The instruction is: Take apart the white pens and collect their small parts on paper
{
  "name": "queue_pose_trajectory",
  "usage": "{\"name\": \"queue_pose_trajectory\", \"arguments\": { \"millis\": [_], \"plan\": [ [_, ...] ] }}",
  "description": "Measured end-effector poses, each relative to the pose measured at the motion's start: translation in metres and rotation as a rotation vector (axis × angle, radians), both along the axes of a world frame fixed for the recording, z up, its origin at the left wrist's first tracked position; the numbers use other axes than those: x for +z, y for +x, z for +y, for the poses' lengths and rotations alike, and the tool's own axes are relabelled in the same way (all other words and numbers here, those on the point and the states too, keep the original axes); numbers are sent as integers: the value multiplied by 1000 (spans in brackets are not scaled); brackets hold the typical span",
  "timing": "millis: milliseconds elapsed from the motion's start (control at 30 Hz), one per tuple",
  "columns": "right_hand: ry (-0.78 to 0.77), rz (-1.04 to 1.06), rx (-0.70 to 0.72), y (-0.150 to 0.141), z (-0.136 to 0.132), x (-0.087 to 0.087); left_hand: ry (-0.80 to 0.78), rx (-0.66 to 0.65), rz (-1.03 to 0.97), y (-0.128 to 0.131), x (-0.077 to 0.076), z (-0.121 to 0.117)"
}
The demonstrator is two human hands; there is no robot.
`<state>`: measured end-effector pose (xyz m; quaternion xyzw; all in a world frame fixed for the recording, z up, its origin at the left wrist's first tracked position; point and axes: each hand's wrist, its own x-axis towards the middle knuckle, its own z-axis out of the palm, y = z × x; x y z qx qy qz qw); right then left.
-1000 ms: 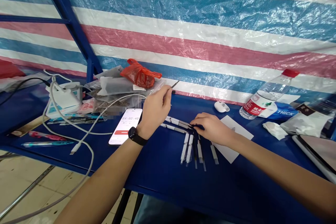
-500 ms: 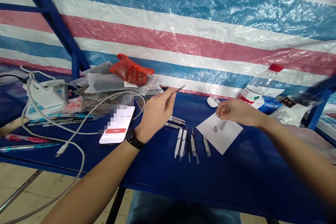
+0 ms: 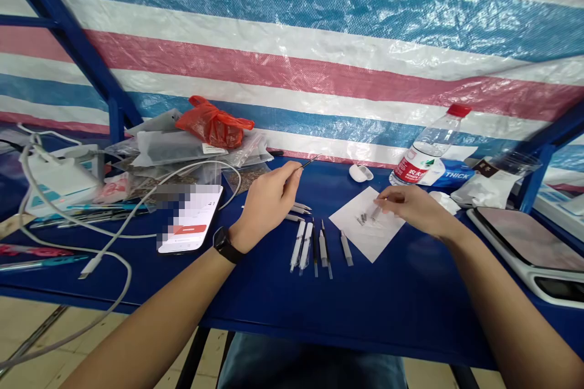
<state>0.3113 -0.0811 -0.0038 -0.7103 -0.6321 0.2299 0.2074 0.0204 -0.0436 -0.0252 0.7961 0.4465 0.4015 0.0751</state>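
My left hand (image 3: 267, 200) is closed in a pinch on a thin dark pen refill (image 3: 310, 162), whose tip points up and to the right above the blue table (image 3: 401, 304). My right hand (image 3: 410, 206) hovers over a white sheet of paper (image 3: 365, 234), fingertips pinched on a small silvery pen part (image 3: 375, 214). A few more small metal parts (image 3: 362, 219) lie on the paper. Several white pen barrels and refills (image 3: 314, 246) lie in a row between the two hands.
A phone (image 3: 191, 219) with a running timer lies left of my left hand, beside white cables (image 3: 104, 243) and a charger (image 3: 59, 179). Plastic bags and a red bag (image 3: 212, 124) sit behind. A water bottle (image 3: 426, 149), a white earbud case (image 3: 360, 172), tissue packs and a tablet (image 3: 529, 240) are at the right.
My right hand left the row of pens, swung right and came down over the white paper, pinching a small part. My left hand kept its hold on the refill. The camera turned rightward.
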Motion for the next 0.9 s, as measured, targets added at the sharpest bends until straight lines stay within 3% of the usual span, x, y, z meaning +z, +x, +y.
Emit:
{"name": "queue_pose_trajectory", "arguments": {
  "millis": [133, 333, 433, 633, 900],
  "plan": [
    [19, -74, -246, -2, 3, -6, 3, -10, 6, 2, 1, -2],
    [16, 0, -303, -10, 8, -18, -6, -16, 16, 5, 2, -4],
    [-1, 134, -254, -8, 5, -12, -10, -13, 14, 4, 3, -4],
    [83, 595, -134, -4, -6, 5, -11, 5, 6, 3, 4, -4],
    [-100, 440, 124, -54, -17, -11, -26, -19, 32, 4, 2, -4]
  ]
}}
